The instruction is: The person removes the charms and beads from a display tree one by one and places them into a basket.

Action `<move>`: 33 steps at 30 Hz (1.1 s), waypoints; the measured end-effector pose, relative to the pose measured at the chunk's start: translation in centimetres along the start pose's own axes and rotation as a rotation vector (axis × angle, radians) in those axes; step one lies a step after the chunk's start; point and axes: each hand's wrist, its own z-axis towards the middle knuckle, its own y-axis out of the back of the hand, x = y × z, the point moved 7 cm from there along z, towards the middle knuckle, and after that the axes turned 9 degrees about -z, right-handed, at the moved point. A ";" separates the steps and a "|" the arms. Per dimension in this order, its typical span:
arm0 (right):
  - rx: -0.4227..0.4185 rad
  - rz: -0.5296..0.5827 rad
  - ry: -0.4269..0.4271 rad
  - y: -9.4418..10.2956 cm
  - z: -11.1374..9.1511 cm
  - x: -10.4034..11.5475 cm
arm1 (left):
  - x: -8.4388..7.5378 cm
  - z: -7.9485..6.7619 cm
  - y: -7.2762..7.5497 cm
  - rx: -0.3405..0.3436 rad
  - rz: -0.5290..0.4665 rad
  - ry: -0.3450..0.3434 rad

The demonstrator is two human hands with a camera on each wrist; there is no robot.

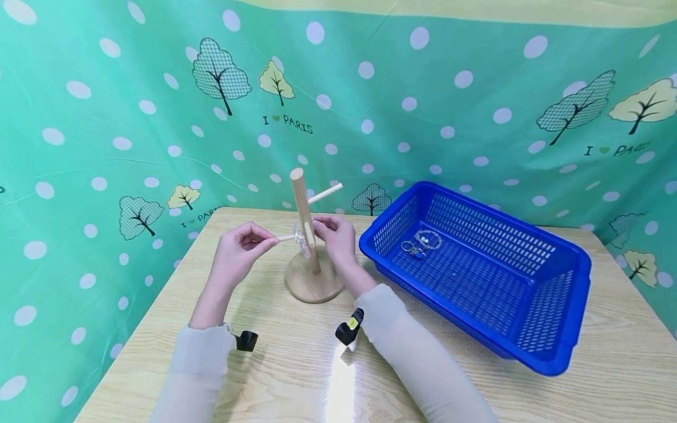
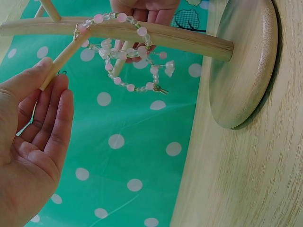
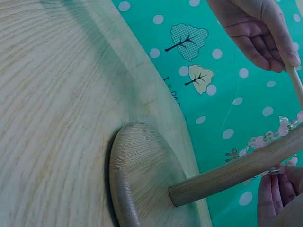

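Observation:
A wooden peg stand with a round base [image 1: 312, 286] stands upright on the table. My left hand [image 1: 238, 252] pinches the tip of its left peg [image 2: 66, 56] between thumb and fingers. Pink and clear beaded bracelets [image 2: 118, 81] hang from that peg, close against the post [image 1: 301, 197]; their loops overlap, so I cannot tell exactly how many there are. From the other side of the post, my right hand [image 1: 338, 238] reaches in. Its thumb and fingertips [image 3: 276, 187] pinch the beads of a bracelet just by the post, which partly hides them in the left wrist view.
Right of the stand sits a blue perforated plastic basket [image 1: 476, 311] with a beaded bracelet [image 1: 429, 239] and a ring-shaped trinket with a blue charm [image 1: 418, 254] in it. Another peg [image 1: 325, 192] juts right from the post. A green polka-dot cloth [image 1: 423, 129] hangs behind the table.

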 end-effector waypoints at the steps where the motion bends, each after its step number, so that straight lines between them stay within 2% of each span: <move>1: -0.007 0.007 0.001 0.0 0.1 0.1 | 0.1 0.0 0.0 0.000 0.000 -0.002; 9: -0.050 0.069 0.012 0.3 0.9 0.1 | 0.2 0.1 0.1 0.001 -0.008 -0.010; 18: -0.067 0.079 0.034 0.2 1.5 0.6 | 0.1 0.1 0.0 -0.003 -0.010 0.008; 33: -0.117 0.133 0.068 1.1 1.5 1.2 | 0.2 0.1 0.1 -0.001 -0.001 -0.001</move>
